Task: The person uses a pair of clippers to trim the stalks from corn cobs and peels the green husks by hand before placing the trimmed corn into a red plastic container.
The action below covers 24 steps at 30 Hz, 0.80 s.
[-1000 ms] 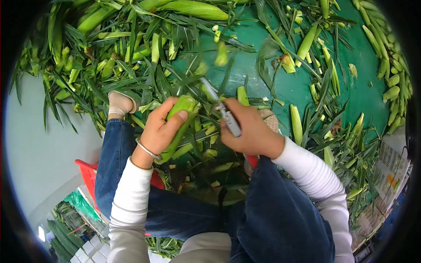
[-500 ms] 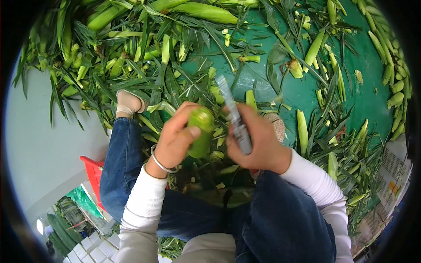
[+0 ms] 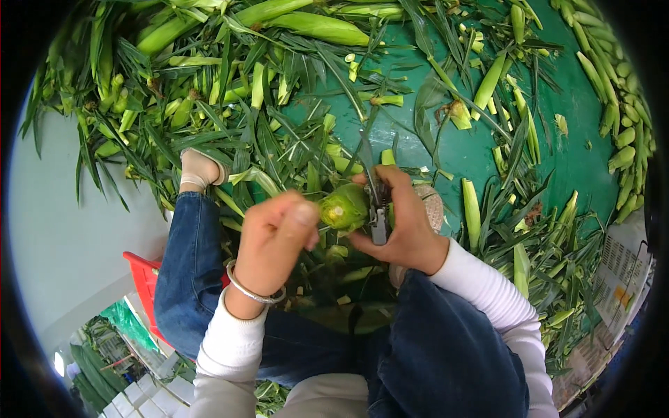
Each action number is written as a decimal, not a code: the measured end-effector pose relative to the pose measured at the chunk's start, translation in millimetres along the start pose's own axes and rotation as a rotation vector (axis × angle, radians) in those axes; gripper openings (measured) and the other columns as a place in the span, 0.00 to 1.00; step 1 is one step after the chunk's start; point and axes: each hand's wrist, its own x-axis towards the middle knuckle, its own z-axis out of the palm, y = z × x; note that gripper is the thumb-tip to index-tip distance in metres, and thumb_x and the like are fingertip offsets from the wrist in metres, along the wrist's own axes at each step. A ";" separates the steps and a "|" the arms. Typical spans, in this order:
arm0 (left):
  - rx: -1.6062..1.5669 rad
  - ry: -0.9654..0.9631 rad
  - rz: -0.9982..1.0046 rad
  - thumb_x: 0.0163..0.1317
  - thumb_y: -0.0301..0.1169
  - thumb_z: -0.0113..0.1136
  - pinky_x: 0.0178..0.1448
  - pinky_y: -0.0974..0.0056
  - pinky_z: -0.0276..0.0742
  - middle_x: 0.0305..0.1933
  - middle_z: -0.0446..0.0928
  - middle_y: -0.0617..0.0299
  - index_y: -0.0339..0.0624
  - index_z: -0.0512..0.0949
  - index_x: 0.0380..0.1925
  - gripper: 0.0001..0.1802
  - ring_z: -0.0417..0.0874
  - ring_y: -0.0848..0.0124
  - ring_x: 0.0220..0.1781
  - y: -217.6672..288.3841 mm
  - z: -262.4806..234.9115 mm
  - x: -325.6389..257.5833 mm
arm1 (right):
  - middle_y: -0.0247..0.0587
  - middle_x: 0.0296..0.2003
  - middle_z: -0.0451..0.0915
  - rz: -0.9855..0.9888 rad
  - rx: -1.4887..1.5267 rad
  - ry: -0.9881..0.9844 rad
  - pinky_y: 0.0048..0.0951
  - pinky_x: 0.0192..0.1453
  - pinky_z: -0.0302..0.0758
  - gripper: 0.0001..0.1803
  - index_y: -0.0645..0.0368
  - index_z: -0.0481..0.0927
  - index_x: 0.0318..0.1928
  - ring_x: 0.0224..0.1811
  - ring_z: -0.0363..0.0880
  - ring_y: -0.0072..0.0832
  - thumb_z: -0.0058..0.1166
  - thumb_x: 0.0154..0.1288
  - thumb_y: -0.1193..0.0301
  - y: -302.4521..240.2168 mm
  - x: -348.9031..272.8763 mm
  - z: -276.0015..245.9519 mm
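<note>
An ear of corn in green husk (image 3: 345, 207) is between my hands, its pale cut end toward me. My right hand (image 3: 408, 219) is closed round a grey metal cutting tool (image 3: 378, 221) whose narrow blade points up and away. Fingers of that hand also reach to the corn's far side and under it, bracing the ear against the tool. My left hand (image 3: 275, 240), smeared by motion, is curled just left of the cut end. Whatever lies inside its fingers is hidden. A silver bangle (image 3: 254, 289) circles my left wrist.
Corn leaves and stalks (image 3: 195, 76) heap across the far left of the green floor (image 3: 397, 52). A pile of trimmed ears (image 3: 624, 139) lines the right rim. A red stool (image 3: 143, 285) stands by my left leg, with printed sheeting (image 3: 620, 279) at the right.
The ear has passed from my left hand's grasp to my right hand beside the tool, its cut end turning toward me. My left hand has come off it to the left, fingers curled.
</note>
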 end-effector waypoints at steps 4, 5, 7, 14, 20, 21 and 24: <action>-0.013 -0.138 -0.211 0.71 0.37 0.48 0.29 0.73 0.70 0.25 0.77 0.62 0.37 0.73 0.25 0.18 0.77 0.78 0.27 14.0 13.0 0.2 | 0.52 0.44 0.73 -0.038 -0.086 0.011 0.36 0.46 0.73 0.40 0.64 0.63 0.54 0.42 0.76 0.44 0.72 0.41 0.69 -1.4 -1.4 -3.5; -0.092 -0.113 -0.174 0.71 0.36 0.48 0.30 0.73 0.71 0.25 0.78 0.62 0.37 0.74 0.26 0.17 0.78 0.77 0.27 13.7 18.0 -0.6 | 0.51 0.45 0.73 0.073 0.108 0.030 0.34 0.48 0.73 0.39 0.63 0.63 0.54 0.44 0.76 0.42 0.71 0.42 0.70 -1.7 -3.7 0.0; -0.183 -0.088 -0.133 0.71 0.35 0.48 0.30 0.74 0.71 0.26 0.78 0.62 0.36 0.74 0.27 0.16 0.79 0.76 0.28 12.9 26.7 -5.1 | 0.44 0.48 0.73 0.182 0.430 0.026 0.28 0.54 0.70 0.40 0.62 0.60 0.57 0.49 0.75 0.29 0.68 0.43 0.75 0.1 -4.8 1.7; 0.010 -0.131 0.071 0.64 0.24 0.52 0.38 0.68 0.78 0.25 0.81 0.59 0.34 0.73 0.21 0.11 0.81 0.71 0.23 19.3 33.6 -21.7 | 0.45 0.53 0.74 0.530 1.003 -0.321 0.36 0.64 0.65 0.40 0.61 0.63 0.59 0.56 0.72 0.33 0.65 0.42 0.76 11.1 -13.7 -2.3; 0.206 0.071 0.061 0.60 0.25 0.61 0.24 0.73 0.64 0.17 0.70 0.67 0.37 0.74 0.22 0.09 0.69 0.80 0.19 33.5 10.2 -8.1 | 0.40 0.56 0.68 0.498 0.804 -0.449 0.27 0.64 0.60 0.48 0.64 0.57 0.65 0.58 0.65 0.26 0.70 0.45 0.70 -3.4 -2.9 -16.1; 0.208 0.083 0.124 0.59 0.25 0.62 0.25 0.74 0.65 0.19 0.70 0.67 0.37 0.75 0.25 0.07 0.70 0.80 0.20 36.6 7.2 -2.3 | 0.40 0.54 0.69 0.407 0.680 -0.466 0.27 0.63 0.62 0.45 0.64 0.60 0.62 0.56 0.66 0.26 0.70 0.44 0.68 -10.1 1.5 -17.4; 0.264 -0.054 0.203 0.54 0.25 0.67 0.28 0.74 0.68 0.26 0.72 0.65 0.36 0.77 0.32 0.08 0.72 0.79 0.24 33.9 -0.4 10.3 | 0.40 0.48 0.70 0.322 0.631 -0.524 0.28 0.59 0.64 0.40 0.61 0.63 0.57 0.53 0.67 0.25 0.70 0.43 0.67 -8.1 2.1 -9.5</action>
